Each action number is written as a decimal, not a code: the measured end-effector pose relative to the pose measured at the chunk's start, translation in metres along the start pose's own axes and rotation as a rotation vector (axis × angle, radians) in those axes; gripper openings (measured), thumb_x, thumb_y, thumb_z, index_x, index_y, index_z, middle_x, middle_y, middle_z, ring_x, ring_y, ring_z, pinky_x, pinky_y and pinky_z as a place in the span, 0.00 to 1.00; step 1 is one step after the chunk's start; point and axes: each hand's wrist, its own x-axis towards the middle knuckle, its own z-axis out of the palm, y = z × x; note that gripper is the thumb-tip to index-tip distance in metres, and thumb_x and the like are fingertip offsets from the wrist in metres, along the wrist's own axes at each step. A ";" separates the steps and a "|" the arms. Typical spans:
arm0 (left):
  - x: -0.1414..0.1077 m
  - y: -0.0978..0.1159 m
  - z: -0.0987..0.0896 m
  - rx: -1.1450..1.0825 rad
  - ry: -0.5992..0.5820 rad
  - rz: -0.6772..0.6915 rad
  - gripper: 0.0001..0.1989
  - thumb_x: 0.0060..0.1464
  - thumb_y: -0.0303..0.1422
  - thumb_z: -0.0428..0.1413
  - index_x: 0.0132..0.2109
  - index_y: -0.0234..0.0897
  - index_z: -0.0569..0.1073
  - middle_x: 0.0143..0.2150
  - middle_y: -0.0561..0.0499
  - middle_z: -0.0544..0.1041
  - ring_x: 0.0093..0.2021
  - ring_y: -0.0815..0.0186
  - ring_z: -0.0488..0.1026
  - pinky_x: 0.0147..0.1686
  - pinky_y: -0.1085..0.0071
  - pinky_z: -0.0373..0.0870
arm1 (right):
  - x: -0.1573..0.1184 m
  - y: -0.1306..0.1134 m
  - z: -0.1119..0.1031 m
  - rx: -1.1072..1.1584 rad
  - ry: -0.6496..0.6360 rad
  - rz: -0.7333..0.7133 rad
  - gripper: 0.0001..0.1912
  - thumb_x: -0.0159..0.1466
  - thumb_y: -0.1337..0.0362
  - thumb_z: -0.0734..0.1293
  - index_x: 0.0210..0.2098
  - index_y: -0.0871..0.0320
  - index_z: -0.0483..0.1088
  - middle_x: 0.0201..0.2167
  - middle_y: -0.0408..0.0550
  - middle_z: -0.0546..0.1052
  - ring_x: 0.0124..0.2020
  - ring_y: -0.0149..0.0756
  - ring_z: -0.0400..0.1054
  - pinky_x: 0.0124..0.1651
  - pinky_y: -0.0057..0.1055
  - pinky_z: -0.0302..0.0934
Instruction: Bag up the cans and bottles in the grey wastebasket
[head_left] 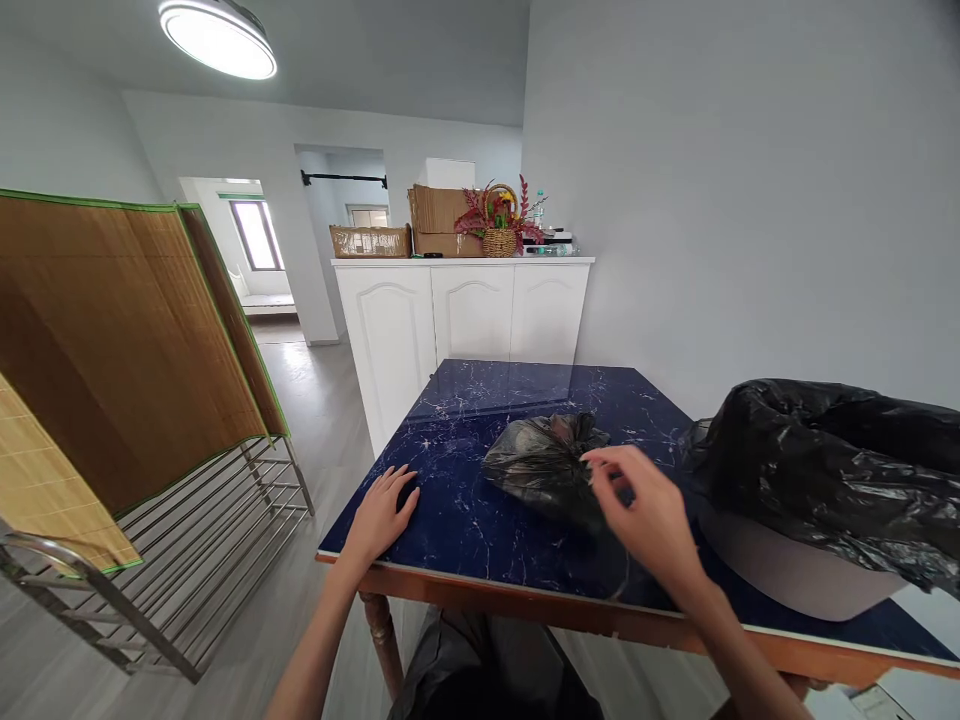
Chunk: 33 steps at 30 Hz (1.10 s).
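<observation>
A filled, thin black plastic bag [536,465] lies on the dark blue marble-patterned table [457,540], its top gathered and twisted. My right hand [645,510] is over the bag's right side, with thumb and index finger pinched together at the gathered top. The fingertips partly hide the plastic there. My left hand [382,515] rests flat on the table's left edge, fingers spread, holding nothing and apart from the bag. To the right of my right hand stands a light grey bin [795,570] lined with a second black bag [810,480], which hangs over its rim.
Beyond the table is a white cabinet [472,310] carrying cardboard boxes [442,220] and a wicker basket of flowers [499,240]. On the left, a metal rack [217,540] is draped with a bamboo mat [127,340]. A wall [735,220] runs along the right.
</observation>
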 end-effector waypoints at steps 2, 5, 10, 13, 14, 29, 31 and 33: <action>0.001 -0.001 0.000 -0.005 0.004 0.000 0.26 0.72 0.47 0.47 0.64 0.38 0.76 0.71 0.41 0.74 0.74 0.47 0.66 0.74 0.45 0.61 | 0.011 0.032 -0.013 -0.111 0.057 0.087 0.16 0.73 0.53 0.60 0.51 0.52 0.76 0.47 0.54 0.78 0.40 0.44 0.75 0.47 0.42 0.71; 0.002 -0.002 -0.001 -0.012 0.014 0.008 0.25 0.71 0.46 0.47 0.63 0.39 0.76 0.69 0.41 0.75 0.73 0.47 0.67 0.73 0.43 0.61 | 0.023 0.067 -0.012 -0.090 -0.087 0.160 0.21 0.70 0.49 0.63 0.56 0.50 0.76 0.53 0.57 0.75 0.45 0.47 0.75 0.47 0.43 0.73; 0.000 0.031 -0.013 -0.040 0.049 0.082 0.20 0.72 0.41 0.47 0.62 0.42 0.75 0.67 0.42 0.76 0.68 0.49 0.72 0.70 0.47 0.67 | 0.015 0.057 0.016 -0.011 -0.188 0.109 0.19 0.69 0.47 0.67 0.54 0.48 0.76 0.53 0.54 0.72 0.52 0.47 0.72 0.52 0.43 0.72; 0.003 0.080 -0.026 -0.117 0.168 0.241 0.18 0.74 0.37 0.46 0.64 0.43 0.72 0.65 0.42 0.74 0.67 0.53 0.72 0.68 0.53 0.68 | 0.008 0.029 0.033 0.008 -0.219 0.069 0.13 0.70 0.50 0.67 0.48 0.48 0.76 0.48 0.53 0.72 0.51 0.48 0.71 0.53 0.46 0.70; 0.007 0.097 -0.030 -0.137 0.194 0.298 0.17 0.75 0.37 0.47 0.64 0.44 0.71 0.65 0.41 0.74 0.66 0.53 0.71 0.67 0.53 0.68 | 0.006 0.020 0.037 0.008 -0.223 0.059 0.12 0.71 0.51 0.67 0.46 0.49 0.76 0.47 0.52 0.72 0.50 0.48 0.71 0.51 0.46 0.71; 0.071 0.145 -0.029 -0.030 0.170 0.627 0.14 0.76 0.39 0.51 0.44 0.40 0.78 0.43 0.46 0.82 0.46 0.58 0.74 0.46 0.61 0.67 | -0.022 -0.014 0.012 0.034 -0.064 -0.048 0.12 0.75 0.51 0.65 0.40 0.48 0.74 0.41 0.51 0.76 0.44 0.48 0.72 0.48 0.44 0.67; 0.073 0.152 -0.032 -0.039 0.165 0.644 0.13 0.76 0.39 0.51 0.49 0.40 0.78 0.48 0.45 0.82 0.50 0.56 0.74 0.50 0.60 0.68 | -0.027 -0.014 0.007 0.041 -0.050 -0.039 0.10 0.75 0.52 0.65 0.41 0.48 0.74 0.41 0.51 0.76 0.44 0.48 0.72 0.47 0.43 0.67; 0.078 0.161 -0.033 -0.041 0.107 0.712 0.14 0.74 0.41 0.53 0.59 0.43 0.76 0.57 0.43 0.80 0.58 0.54 0.72 0.56 0.57 0.68 | -0.030 -0.014 0.004 0.056 -0.052 -0.022 0.10 0.75 0.52 0.65 0.41 0.48 0.73 0.42 0.51 0.76 0.45 0.48 0.72 0.46 0.42 0.67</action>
